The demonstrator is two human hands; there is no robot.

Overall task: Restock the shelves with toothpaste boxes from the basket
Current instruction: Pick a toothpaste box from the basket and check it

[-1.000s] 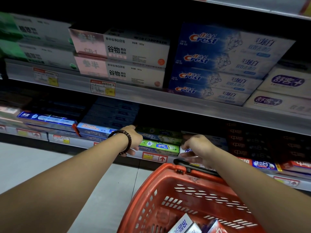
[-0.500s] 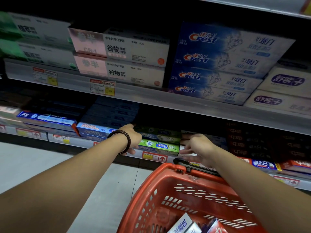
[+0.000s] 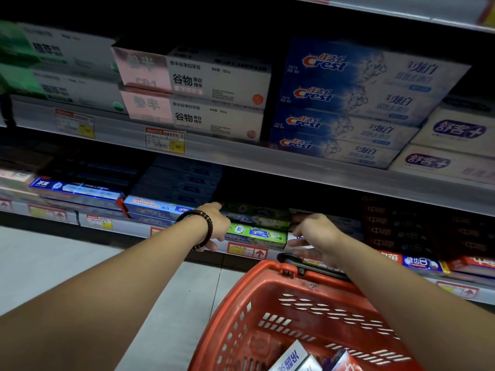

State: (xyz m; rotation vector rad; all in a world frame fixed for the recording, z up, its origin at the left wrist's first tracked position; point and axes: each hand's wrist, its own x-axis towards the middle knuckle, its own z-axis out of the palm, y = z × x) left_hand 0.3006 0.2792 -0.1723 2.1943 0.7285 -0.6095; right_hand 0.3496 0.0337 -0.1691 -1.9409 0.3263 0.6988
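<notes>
Left hand clasps the left end of the green toothpaste boxes. Right hand, fingers spread, touches their right end. Red basket stands near them.

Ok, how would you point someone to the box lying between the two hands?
Find the lower shelf just behind the red basket. Between the left hand and right hand lies the green Crest box, at the shelf's front edge. It alone is bright green: blue boxes sit left, dark red ones right.
</notes>
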